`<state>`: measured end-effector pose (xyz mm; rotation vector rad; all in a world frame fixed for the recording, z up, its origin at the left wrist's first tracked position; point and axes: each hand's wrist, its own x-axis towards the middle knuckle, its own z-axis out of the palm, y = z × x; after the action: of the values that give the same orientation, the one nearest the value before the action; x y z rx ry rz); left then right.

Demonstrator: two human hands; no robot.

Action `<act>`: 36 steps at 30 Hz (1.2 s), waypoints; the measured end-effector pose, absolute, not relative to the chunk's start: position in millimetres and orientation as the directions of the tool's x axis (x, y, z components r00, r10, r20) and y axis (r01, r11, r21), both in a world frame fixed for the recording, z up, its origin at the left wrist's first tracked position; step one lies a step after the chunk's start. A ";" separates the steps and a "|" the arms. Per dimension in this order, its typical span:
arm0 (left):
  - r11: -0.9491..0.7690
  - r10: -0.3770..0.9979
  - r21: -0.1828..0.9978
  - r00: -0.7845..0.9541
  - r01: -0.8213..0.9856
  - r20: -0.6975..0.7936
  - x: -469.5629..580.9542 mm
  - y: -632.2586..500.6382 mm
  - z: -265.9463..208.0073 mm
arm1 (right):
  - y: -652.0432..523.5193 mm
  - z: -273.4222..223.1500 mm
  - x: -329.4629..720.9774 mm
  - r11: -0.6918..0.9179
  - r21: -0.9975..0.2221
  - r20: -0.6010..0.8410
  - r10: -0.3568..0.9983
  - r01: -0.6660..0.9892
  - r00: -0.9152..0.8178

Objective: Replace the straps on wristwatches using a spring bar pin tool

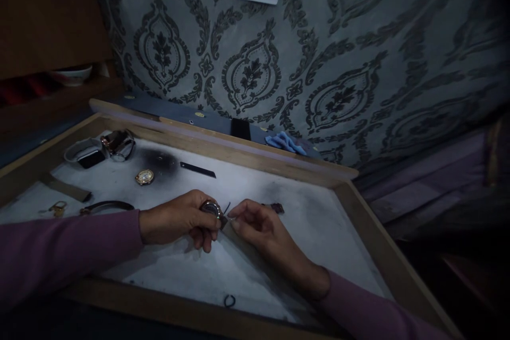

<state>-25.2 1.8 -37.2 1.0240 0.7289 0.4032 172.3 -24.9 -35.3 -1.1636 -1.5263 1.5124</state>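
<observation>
My left hand (pixel 185 219) is closed around a wristwatch (pixel 211 207), its round, shiny metal case showing between thumb and fingers. Just right of the case, my right hand (pixel 258 228) pinches thumb against forefinger at the watch's edge. A small thin piece shows at those fingertips, too small to name. Beside them a short dark sliver (pixel 227 207) sticks up. From the watch's edge a greyish band (pixel 235 235) seems to run down under my right hand, where most of it is hidden.
A wood-rimmed tray (pixel 255 151) surrounds the white work surface. On it lie a gold-coloured watch head (pixel 144 177), a dark blade (pixel 198 170), several wristwatches (pixel 119 146), an olive strap (pixel 66 187), a black strap (pixel 107 205) and a dark ring (pixel 229 301). Behind sits a blue cloth (pixel 285 142).
</observation>
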 end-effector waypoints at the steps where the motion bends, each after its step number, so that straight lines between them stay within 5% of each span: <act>1: 0.477 0.618 0.878 0.701 0.025 -0.356 -25.4 1.9 -37.7 | -25.1 -33.4 173.2 -0.072 -0.987 -0.119 0.930 0.143 -0.349; 36: 0.492 0.595 0.870 0.718 0.028 -0.360 -26.8 1.6 -36.4 | -28.1 -32.4 175.9 0.210 -0.915 0.030 0.888 0.345 -0.459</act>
<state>-26.8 1.6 -36.4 1.0126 0.7096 0.3814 175.9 -28.1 -32.4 -1.1393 -1.9153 1.2247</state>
